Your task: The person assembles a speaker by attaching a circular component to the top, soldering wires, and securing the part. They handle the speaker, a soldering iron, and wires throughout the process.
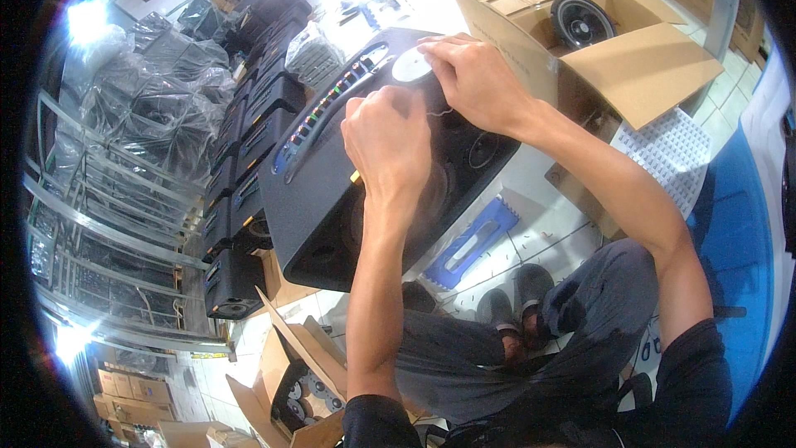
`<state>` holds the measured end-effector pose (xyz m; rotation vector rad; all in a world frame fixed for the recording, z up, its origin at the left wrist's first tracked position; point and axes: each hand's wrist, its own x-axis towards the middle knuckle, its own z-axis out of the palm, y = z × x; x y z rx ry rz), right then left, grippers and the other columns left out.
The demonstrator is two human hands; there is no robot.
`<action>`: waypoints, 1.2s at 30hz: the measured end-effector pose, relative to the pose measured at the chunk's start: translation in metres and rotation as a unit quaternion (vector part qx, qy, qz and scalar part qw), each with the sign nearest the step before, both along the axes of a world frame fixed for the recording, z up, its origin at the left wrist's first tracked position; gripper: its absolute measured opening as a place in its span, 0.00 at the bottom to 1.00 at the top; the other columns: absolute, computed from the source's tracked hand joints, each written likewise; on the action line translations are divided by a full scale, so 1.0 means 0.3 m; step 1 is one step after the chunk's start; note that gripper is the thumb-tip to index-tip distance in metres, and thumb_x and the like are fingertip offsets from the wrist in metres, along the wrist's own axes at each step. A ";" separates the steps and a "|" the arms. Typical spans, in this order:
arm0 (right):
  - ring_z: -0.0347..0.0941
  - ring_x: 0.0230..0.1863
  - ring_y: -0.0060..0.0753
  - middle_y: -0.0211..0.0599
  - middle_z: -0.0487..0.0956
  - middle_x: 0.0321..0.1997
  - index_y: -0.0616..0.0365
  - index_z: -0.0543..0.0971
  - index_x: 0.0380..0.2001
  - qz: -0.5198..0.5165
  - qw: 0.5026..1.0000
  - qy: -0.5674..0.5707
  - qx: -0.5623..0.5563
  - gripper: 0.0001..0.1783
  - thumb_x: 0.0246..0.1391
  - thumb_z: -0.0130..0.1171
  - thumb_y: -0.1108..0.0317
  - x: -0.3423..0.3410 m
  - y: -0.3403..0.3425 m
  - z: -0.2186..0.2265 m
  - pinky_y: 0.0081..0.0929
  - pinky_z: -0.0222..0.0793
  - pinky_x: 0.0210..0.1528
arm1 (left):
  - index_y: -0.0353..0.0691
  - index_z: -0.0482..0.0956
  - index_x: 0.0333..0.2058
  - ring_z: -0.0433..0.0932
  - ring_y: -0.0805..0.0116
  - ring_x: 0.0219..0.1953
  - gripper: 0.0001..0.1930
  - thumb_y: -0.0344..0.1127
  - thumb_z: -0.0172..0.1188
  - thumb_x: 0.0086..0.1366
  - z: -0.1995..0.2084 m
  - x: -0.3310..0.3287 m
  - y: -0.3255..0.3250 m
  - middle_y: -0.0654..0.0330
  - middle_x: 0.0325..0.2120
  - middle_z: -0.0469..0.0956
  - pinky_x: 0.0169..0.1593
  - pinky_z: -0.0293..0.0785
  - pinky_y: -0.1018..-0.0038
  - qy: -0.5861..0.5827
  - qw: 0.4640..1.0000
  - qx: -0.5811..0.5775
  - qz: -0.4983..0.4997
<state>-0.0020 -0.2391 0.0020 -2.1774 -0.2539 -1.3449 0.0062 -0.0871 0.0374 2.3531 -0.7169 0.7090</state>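
A large black speaker cabinet (pixel 311 216) lies tilted in front of me, a strip of small coloured knobs (pixel 327 104) along its upper left side. My left hand (pixel 385 137) is closed in a fist over the cabinet's front; whatever its fingers hold is hidden. At the far end, my right hand (pixel 477 79) has its thumb and fingers bent together at the edge of a white round disc (pixel 412 66). A thin pale wire (pixel 439 112) shows between the hands. Near the right edge of the cabinet is a small round driver (pixel 482 149).
Similar black cabinets (pixel 249 158) stand in rows at left, beside a metal rack (pixel 108 224) and plastic-wrapped goods (pixel 157 75). An open carton (pixel 638 79) at far right holds a round speaker driver (pixel 583 21). Another carton (pixel 257 390) sits near left. A blue plastic piece (pixel 473 241) lies on the tiles.
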 end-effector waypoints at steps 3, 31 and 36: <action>0.78 0.48 0.57 0.58 0.82 0.42 0.70 0.83 0.41 -0.004 1.000 -0.004 -0.004 0.17 0.63 0.50 0.68 0.002 0.002 -0.002 0.45 0.72 0.54 | 0.31 0.85 0.28 0.78 0.46 0.39 0.11 0.34 0.61 0.60 -0.010 -0.003 0.005 0.43 0.29 0.82 0.49 0.71 0.56 -0.011 1.000 0.000 -0.009; 0.83 0.34 0.47 0.56 0.84 0.34 0.63 0.84 0.45 -0.041 0.987 0.140 0.072 0.17 0.61 0.57 0.61 -0.124 -0.230 0.037 0.37 0.76 0.42 | 0.18 0.72 0.54 0.78 0.46 0.53 0.42 0.51 0.72 0.51 0.059 0.078 -0.059 0.34 0.45 0.80 0.59 0.71 0.60 0.070 0.995 -0.034 -0.064; 0.81 0.40 0.44 0.52 0.85 0.41 0.62 0.85 0.44 0.014 0.981 0.180 0.071 0.19 0.57 0.64 0.57 -0.082 -0.201 0.023 0.36 0.74 0.48 | 0.17 0.71 0.56 0.80 0.50 0.54 0.41 0.44 0.70 0.49 0.077 0.111 -0.064 0.30 0.50 0.77 0.59 0.73 0.66 0.131 0.981 -0.021 -0.139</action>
